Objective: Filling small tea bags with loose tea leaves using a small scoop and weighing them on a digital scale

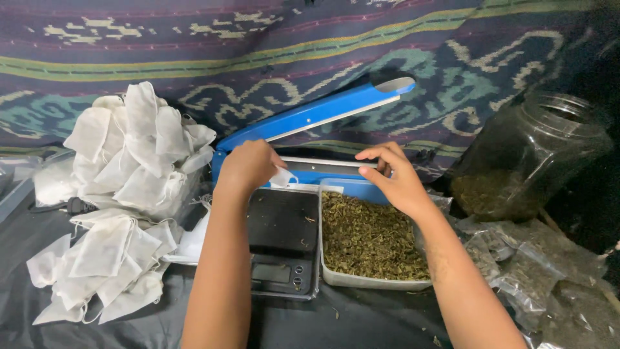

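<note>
My left hand [247, 166] is closed on a small white filter bag [283, 176] and holds it at the base of a blue heat sealer [314, 116], whose arm is raised. My right hand [394, 176] hovers over the right part of the sealer's bar with fingers bent and apart; whether it touches the bag is hidden. Below the hands sit a black digital scale [283, 242] and a white rectangular tub [374, 282] of dried green leaves.
Heaps of white filter bags [139, 148] lie at the left, with more [106, 262] nearer me. A clear plastic jar [529, 155] with dried leaves stands at the right, above clear packets [529, 271]. A patterned cloth [194, 45] hangs behind.
</note>
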